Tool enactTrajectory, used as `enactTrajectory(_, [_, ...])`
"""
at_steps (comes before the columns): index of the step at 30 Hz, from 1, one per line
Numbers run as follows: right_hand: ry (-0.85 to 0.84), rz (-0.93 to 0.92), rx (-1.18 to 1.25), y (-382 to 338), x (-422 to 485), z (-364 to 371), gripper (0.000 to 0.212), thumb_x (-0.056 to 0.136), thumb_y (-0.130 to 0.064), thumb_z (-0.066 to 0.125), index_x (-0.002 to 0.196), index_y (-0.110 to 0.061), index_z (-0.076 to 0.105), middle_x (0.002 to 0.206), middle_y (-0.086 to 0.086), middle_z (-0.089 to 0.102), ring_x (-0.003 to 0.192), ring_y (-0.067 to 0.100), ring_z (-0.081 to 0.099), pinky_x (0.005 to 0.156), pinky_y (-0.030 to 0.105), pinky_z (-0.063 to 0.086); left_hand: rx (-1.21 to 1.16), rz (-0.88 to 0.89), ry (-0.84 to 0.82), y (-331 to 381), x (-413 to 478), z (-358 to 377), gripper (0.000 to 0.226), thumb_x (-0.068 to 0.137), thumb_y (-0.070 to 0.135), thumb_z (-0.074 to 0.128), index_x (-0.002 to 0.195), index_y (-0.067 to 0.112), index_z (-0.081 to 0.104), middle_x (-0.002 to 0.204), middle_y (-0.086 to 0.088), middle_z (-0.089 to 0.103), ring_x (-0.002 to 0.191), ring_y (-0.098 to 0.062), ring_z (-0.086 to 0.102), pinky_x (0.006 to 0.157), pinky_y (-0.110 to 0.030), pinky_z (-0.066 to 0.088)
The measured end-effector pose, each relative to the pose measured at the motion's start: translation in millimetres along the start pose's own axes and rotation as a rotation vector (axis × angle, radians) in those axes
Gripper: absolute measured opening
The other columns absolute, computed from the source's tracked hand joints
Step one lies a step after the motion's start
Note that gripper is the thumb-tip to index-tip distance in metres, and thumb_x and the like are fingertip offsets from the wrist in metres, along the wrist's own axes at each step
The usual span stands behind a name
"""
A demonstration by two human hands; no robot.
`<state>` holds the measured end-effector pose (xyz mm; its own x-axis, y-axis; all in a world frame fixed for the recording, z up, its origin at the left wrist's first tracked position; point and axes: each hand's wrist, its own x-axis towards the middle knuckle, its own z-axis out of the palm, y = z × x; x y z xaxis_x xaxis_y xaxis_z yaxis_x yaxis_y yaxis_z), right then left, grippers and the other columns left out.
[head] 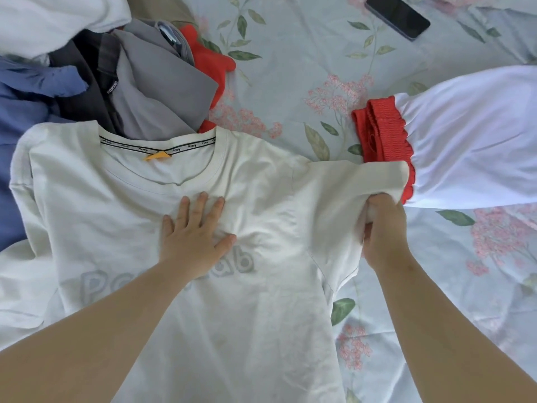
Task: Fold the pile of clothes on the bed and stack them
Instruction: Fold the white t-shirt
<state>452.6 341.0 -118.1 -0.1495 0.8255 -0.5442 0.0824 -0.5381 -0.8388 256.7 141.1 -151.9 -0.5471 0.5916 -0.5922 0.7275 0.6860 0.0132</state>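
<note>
Two bare arms are recorded, entering from the lower edge of the view. The left hand (193,237) and the right hand (383,228) are seen uncovered. The left forearm (116,335) and the right forearm (427,309) are shown bare along their whole visible length. Short, plain fingernails are noted on the left hand; those of the right hand are hidden.

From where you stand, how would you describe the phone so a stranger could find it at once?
Start at the floral bedsheet and look past the T-shirt to the far right side. There the phone lies flat, alone on the sheet. It is the only dark, glossy slab among soft clothes.
</note>
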Motion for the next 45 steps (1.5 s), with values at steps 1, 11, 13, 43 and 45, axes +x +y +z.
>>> enactTrajectory(1, [0.021, -0.005, 0.045, -4.9, -3.3, -4.1, 0.028, 0.072, -0.015, 0.047, 0.091, -0.024, 0.066, 0.091, 0.0, 0.066, 0.089, 0.02, 0.063, 0.081, 0.034, 0.052, -0.003, 0.0, -0.001, 0.5, -0.1, -0.4, 0.074, 0.092, 0.065, 0.023, 0.144, 0.04, -0.023, 0.154, 0.007, -0.029, 0.144, -0.024, -0.02, 0.117, -0.049, 0.001])
enactTrajectory(11, [0.481, -0.087, -1.056, -9.2, -18.7, -58.8, 0.043, 0.087, -0.004, 0.049, 0.127, -0.019, 0.048, 0.132, 0.013, 0.047, 0.119, 0.035, 0.04, 0.099, 0.043, 0.026, -0.041, 0.041, -0.04, -2.4, -2.4, -9.4, 0.077, 0.093, 0.061, 0.031, 0.146, 0.038, -0.02, 0.154, 0.006, -0.029, 0.144, -0.025, -0.021, 0.117, -0.049, 0.001])
enactTrajectory(13, [0.452, -0.161, -1.076, -7.9, -29.9, -39.0, 0.047, 0.086, -0.003, 0.049, 0.13, -0.018, 0.047, 0.141, 0.013, 0.039, 0.124, 0.035, 0.034, 0.101, 0.043, 0.022, -0.125, 0.082, -0.046, -5.6, -5.4, -15.0, 0.079, 0.093, 0.055, 0.04, 0.147, 0.038, -0.015, 0.156, 0.007, -0.025, 0.145, -0.022, -0.019, 0.117, -0.047, 0.002])
enactTrajectory(43, [-0.673, -0.013, -1.648, 109.4, -124.0, 208.3, 0.079, 0.087, -0.043, 0.056, 0.146, -0.05, 0.004, 0.154, 0.0, -0.028, 0.142, 0.036, -0.02, 0.115, 0.051, 0.016, -0.952, -0.524, 0.654, -278.3, -95.7, -30.4, 0.017, 0.096, 0.032, 0.05, 0.092, 0.018, 0.059, 0.084, 0.002, 0.057, 0.084, -0.02, 0.049, 0.069, -0.028, 0.032])
enactTrajectory(45, [-0.661, -0.018, -1.663, 110.3, -124.9, 209.1, 0.08, 0.087, -0.043, 0.057, 0.146, -0.049, 0.004, 0.154, 0.0, -0.027, 0.142, 0.036, -0.019, 0.114, 0.052, 0.019, -1.018, -0.652, 0.66, -302.5, -97.6, -20.6, 0.029, 0.093, 0.038, 0.048, 0.113, 0.019, 0.058, 0.105, -0.001, 0.059, 0.102, -0.024, 0.051, 0.082, -0.032, 0.039])
